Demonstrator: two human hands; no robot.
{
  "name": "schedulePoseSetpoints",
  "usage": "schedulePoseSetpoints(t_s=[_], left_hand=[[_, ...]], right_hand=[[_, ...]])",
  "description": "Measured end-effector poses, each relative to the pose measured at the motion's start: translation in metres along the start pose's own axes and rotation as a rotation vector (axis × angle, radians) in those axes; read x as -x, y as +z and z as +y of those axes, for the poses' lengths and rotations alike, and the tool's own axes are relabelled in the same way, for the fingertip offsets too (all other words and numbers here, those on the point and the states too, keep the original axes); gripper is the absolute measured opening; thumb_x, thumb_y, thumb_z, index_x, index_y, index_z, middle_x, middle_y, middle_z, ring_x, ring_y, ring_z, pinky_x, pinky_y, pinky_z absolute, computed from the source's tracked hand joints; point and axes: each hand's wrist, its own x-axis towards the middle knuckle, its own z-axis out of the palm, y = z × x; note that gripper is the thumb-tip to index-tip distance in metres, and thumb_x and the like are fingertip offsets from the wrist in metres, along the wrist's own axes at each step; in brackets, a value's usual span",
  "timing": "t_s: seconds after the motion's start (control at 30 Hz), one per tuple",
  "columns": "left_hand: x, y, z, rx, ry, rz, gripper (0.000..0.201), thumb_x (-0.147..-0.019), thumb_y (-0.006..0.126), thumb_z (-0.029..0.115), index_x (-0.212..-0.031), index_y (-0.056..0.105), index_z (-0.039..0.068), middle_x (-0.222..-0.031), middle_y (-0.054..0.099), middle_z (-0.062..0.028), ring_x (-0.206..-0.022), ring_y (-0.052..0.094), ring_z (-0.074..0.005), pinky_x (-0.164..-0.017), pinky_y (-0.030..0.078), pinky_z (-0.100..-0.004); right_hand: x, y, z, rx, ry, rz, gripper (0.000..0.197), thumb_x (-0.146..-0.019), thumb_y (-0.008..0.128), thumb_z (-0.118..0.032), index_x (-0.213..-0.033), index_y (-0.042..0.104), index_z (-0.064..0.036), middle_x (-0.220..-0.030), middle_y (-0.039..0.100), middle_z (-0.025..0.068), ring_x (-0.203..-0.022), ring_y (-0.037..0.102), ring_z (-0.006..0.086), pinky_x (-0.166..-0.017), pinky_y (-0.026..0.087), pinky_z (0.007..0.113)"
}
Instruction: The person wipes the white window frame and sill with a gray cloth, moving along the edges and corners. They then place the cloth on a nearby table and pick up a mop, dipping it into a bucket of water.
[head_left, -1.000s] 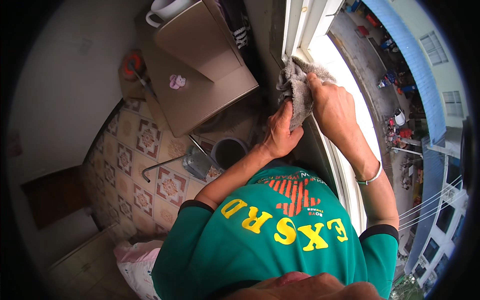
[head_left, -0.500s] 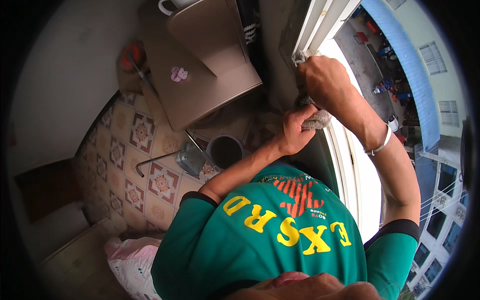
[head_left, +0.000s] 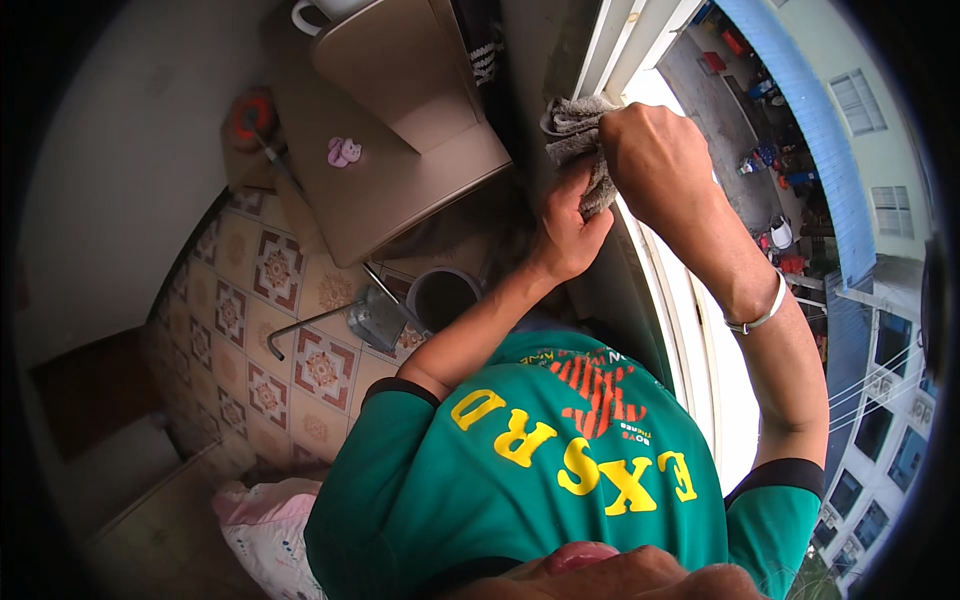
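A wrinkled grey-brown rag [head_left: 578,122] is bunched between my two hands beside the white window frame [head_left: 668,285]. My left hand [head_left: 573,228] grips the lower part of the rag, its thumb pointing away from the fingers. At the rag's upper right, my right hand [head_left: 658,150] is closed over the cloth, with its fingertips hidden from view. A pale bracelet [head_left: 765,305] circles my right wrist.
A brown desk [head_left: 400,180] with a small pink ornament [head_left: 343,152] stands to the left. Under it are a bucket [head_left: 446,300] and a metal dustpan [head_left: 377,320] on patterned tiles. A long-handled orange-headed tool [head_left: 250,118] leans behind. Outside lies a street far below.
Both hands have shifted; the left has moved up along the rag. More of the cloth now shows, bunched to the left of my right hand and off the frame's edge.
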Motion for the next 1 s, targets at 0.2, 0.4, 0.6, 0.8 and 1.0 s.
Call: schedulePoseSetpoints(t_s=[0.2, 0.4, 0.6, 0.8, 1.0], left_hand=[[0.013, 0.002, -0.004, 0.058, -0.049, 0.014, 0.051, -0.076, 0.053, -0.006, -0.127, 0.051, -0.003, -0.118, 0.061, -0.0145, -0.111, 0.058, -0.0249, -0.098, 0.043, -0.0352], [0.004, -0.001, -0.016, -0.043, 0.012, -0.066, 0.046, -0.074, 0.057, -0.005, -0.121, 0.055, -0.001, -0.106, 0.062, -0.02, -0.097, 0.061, -0.0376, -0.086, 0.049, -0.0375], [-0.007, -0.003, 0.001, 0.015, -0.048, -0.183, 0.047, -0.073, 0.056, -0.005, -0.119, 0.059, 0.003, -0.101, 0.064, -0.0196, -0.095, 0.063, -0.0382, -0.082, 0.05, -0.0357], [0.053, -0.006, 0.025, 0.285, -0.24, -0.667, 0.032, -0.07, 0.058, -0.006, -0.101, 0.065, -0.002, -0.093, 0.067, -0.0186, -0.092, 0.068, -0.0282, -0.079, 0.052, -0.0332], [0.066, -0.015, 0.024, 0.64, -0.616, -0.824, 0.035, -0.076, 0.074, -0.002, -0.11, 0.065, -0.005, -0.106, 0.07, -0.0058, -0.099, 0.061, -0.0099, -0.089, 0.049, -0.0282]], right_hand=[[0.007, -0.011, 0.01, -0.043, -0.045, 0.013, 0.005, -0.072, 0.064, -0.007, -0.074, 0.068, -0.0052, -0.07, 0.066, 0.0158, -0.069, 0.069, 0.0336, -0.059, 0.055, 0.04], [-0.016, 0.022, 0.003, -0.011, -0.052, -0.005, 0.006, -0.074, 0.063, -0.008, -0.076, 0.069, -0.0069, -0.07, 0.068, 0.0126, -0.069, 0.07, 0.0295, -0.058, 0.057, 0.038], [-0.043, -0.003, -0.002, 0.039, -0.183, -0.119, 0.003, -0.074, 0.066, -0.007, -0.075, 0.068, -0.0065, -0.068, 0.066, 0.0139, -0.069, 0.069, 0.0291, -0.056, 0.055, 0.035], [0.091, 0.018, 0.001, 0.01, -0.066, -0.147, 0.031, -0.079, 0.056, -0.006, -0.103, 0.053, 0.0132, -0.062, 0.061, 0.0141, -0.061, 0.067, 0.0278, -0.051, 0.053, 0.038], [0.135, 0.015, 0.01, -0.145, 0.051, -0.139, 0.019, -0.077, 0.057, -0.005, -0.093, 0.059, 0.006, -0.062, 0.062, 0.0168, -0.062, 0.066, 0.034, -0.055, 0.054, 0.042]])
